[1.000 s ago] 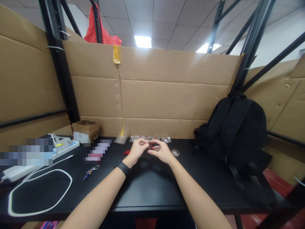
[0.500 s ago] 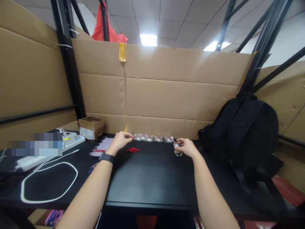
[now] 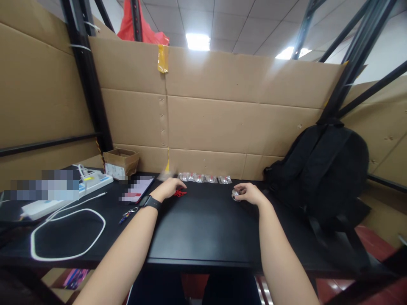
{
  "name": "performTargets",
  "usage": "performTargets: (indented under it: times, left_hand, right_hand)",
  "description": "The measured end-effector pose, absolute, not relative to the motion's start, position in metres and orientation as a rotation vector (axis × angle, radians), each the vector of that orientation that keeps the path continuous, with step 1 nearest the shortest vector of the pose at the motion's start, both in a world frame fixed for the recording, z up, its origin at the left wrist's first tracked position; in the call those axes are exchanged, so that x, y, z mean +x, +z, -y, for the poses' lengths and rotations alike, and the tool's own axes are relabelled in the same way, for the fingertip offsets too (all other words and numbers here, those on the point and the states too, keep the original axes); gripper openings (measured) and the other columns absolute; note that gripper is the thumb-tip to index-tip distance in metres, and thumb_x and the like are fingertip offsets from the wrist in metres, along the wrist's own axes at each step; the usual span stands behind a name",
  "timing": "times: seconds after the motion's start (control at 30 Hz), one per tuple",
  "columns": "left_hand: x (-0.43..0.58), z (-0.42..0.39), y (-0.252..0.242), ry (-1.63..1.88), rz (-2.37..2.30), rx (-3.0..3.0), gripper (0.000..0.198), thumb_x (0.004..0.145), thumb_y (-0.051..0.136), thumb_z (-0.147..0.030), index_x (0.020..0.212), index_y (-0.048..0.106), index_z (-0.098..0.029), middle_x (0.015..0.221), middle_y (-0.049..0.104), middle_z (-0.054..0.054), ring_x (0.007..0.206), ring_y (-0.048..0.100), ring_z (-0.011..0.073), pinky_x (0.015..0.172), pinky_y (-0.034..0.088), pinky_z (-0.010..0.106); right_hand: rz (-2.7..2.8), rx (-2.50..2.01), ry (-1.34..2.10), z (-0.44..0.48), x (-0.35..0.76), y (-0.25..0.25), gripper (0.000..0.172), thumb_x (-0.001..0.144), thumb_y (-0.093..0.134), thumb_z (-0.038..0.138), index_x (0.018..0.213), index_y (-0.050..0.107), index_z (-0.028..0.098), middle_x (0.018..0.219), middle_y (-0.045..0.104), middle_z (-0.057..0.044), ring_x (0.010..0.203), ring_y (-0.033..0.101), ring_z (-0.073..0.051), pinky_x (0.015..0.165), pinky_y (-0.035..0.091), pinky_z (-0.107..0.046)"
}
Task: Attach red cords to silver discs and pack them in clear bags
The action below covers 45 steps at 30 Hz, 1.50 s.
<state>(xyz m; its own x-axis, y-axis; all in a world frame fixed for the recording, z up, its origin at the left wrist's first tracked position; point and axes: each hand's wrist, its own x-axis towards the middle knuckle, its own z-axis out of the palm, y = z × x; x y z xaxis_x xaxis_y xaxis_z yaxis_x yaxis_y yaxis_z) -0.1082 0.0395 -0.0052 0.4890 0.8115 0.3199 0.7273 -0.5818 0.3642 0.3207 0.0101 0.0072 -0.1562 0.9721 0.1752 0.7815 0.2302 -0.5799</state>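
The two hands are well apart, each low on the black desk [image 3: 203, 228]. The left hand [image 3: 170, 187] lies palm down with its fingers loosely bent, and its fingertips meet a small red knotted cord [image 3: 180, 193] lying on the desk just to the right of them; whether they pinch the cord or only touch it cannot be told. A black watch [image 3: 150, 202] sits on that wrist. The right hand [image 3: 252, 194] has its fingers curled in on a small clear round piece [image 3: 235, 195], which shows at the fingertips on the side toward the left hand and rests against the desk. Beyond the gap between the hands, a row of clear packets [image 3: 205, 178] lies along the foot of the cardboard wall [image 3: 222, 123]. Left of the left hand lie a phone [image 3: 139, 189] and, nearer the person, a bunch of keys [image 3: 127, 215]. Farther left are a looped white cable [image 3: 65, 231], a white power strip [image 3: 93, 181] and a small open cardboard box [image 3: 121, 162]. To the right of the right hand, a black backpack [image 3: 321, 169] leans against the wall.
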Motion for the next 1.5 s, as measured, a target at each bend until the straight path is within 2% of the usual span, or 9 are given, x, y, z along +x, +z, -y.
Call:
performTargets:
  times: [0.1, 0.27, 0.4, 0.53, 0.67, 0.9, 1.2, 1.33, 1.5]
  left_hand:
    - [-0.106, -0.042, -0.008, 0.551, -1.356, 2.524, 0.049, 0.070, 0.051, 0.002, 0.102, 0.079, -0.023, 0.108, 0.077, 0.005, 0.103, 0.070, 0.0223, 0.092, 0.051, 0.029]
    - [-0.111, -0.046, -0.010, 0.542, -1.490, 2.509, 0.051, 0.071, 0.052, 0.003, 0.107, 0.078, -0.023, 0.101, 0.078, 0.005, 0.093, 0.072, 0.0202, 0.085, 0.052, 0.026]
    - [-0.113, -0.048, -0.011, 0.620, -1.689, 2.458, 0.040, 0.073, 0.055, 0.002, 0.097, 0.078, -0.021, 0.092, 0.078, 0.005, 0.087, 0.072, 0.0177, 0.079, 0.051, 0.022]
    - [-0.112, -0.044, -0.010, 0.651, -1.805, 2.419, 0.026, 0.075, 0.061, -0.008, 0.087, 0.077, -0.025, 0.084, 0.077, 0.003, 0.080, 0.071, 0.0187, 0.073, 0.050, 0.023]
    - [-0.110, -0.041, -0.006, 0.697, -1.765, 2.430, 0.021, 0.080, 0.061, -0.014, 0.085, 0.078, -0.026, 0.089, 0.078, 0.003, 0.084, 0.072, 0.0192, 0.076, 0.050, 0.024]
    - [-0.108, -0.038, 0.001, 0.664, -1.521, 2.493, 0.026, 0.080, 0.056, -0.013, 0.090, 0.079, -0.021, 0.090, 0.079, 0.004, 0.084, 0.072, 0.0188, 0.079, 0.052, 0.024]
    - [-0.111, -0.033, 0.002, 0.620, -1.583, 2.461, 0.031, 0.086, 0.050, -0.020, 0.098, 0.078, -0.022, 0.098, 0.078, 0.004, 0.092, 0.072, 0.0206, 0.086, 0.052, 0.026]
    - [-0.107, -0.032, 0.002, 0.678, -1.608, 2.461, 0.031, 0.089, 0.049, -0.022, 0.103, 0.076, -0.021, 0.102, 0.077, 0.006, 0.095, 0.071, 0.0217, 0.089, 0.051, 0.028]
    - [-0.097, -0.030, -0.002, 0.890, -1.560, 2.549, 0.044, 0.087, 0.051, -0.018, 0.130, 0.061, -0.015, 0.123, 0.066, 0.013, 0.113, 0.063, 0.0240, 0.103, 0.047, 0.033]
  right_hand:
    - [2.012, -1.615, 0.543, -0.011, 0.321, 0.004, 0.055, 0.057, 0.086, 0.025, 0.110, 0.076, 0.018, 0.108, 0.077, -0.009, 0.083, 0.069, -0.021, 0.077, 0.051, -0.029]
    - [2.046, -1.612, 0.580, -0.013, 0.323, 0.002, 0.055, 0.056, 0.086, 0.022, 0.110, 0.076, 0.017, 0.107, 0.077, -0.010, 0.083, 0.070, -0.021, 0.078, 0.051, -0.029]
    - [2.027, -1.651, 0.577, -0.015, 0.324, -0.002, 0.055, 0.056, 0.085, 0.020, 0.110, 0.077, 0.018, 0.103, 0.078, -0.009, 0.083, 0.070, -0.022, 0.078, 0.051, -0.029]
    - [2.002, -1.647, 0.619, -0.017, 0.325, -0.006, 0.058, 0.055, 0.085, 0.018, 0.112, 0.075, 0.016, 0.108, 0.077, -0.010, 0.083, 0.069, -0.020, 0.079, 0.051, -0.029]
    - [2.005, -1.628, 0.603, -0.017, 0.326, -0.008, 0.057, 0.057, 0.085, 0.019, 0.112, 0.075, 0.016, 0.111, 0.076, -0.011, 0.084, 0.069, -0.020, 0.079, 0.052, -0.029]
    - [2.013, -1.636, 0.608, -0.021, 0.327, -0.011, 0.057, 0.059, 0.085, 0.025, 0.114, 0.074, 0.016, 0.112, 0.075, -0.012, 0.089, 0.071, -0.022, 0.084, 0.052, -0.030]
    - [2.038, -1.689, 0.432, -0.017, 0.318, -0.004, 0.044, 0.075, 0.077, 0.037, 0.114, 0.074, 0.016, 0.113, 0.074, -0.013, 0.099, 0.071, -0.025, 0.090, 0.051, -0.031]
    - [2.109, -1.671, 0.084, -0.020, 0.281, -0.001, 0.044, 0.087, 0.064, 0.035, 0.126, 0.067, 0.016, 0.129, 0.067, -0.015, 0.120, 0.061, -0.027, 0.102, 0.044, -0.034]
    - [2.344, -1.682, 0.011, -0.027, 0.214, -0.014, 0.060, 0.094, 0.050, 0.050, 0.147, 0.046, 0.022, 0.157, 0.039, -0.015, 0.145, 0.034, -0.032, 0.114, 0.028, -0.049]
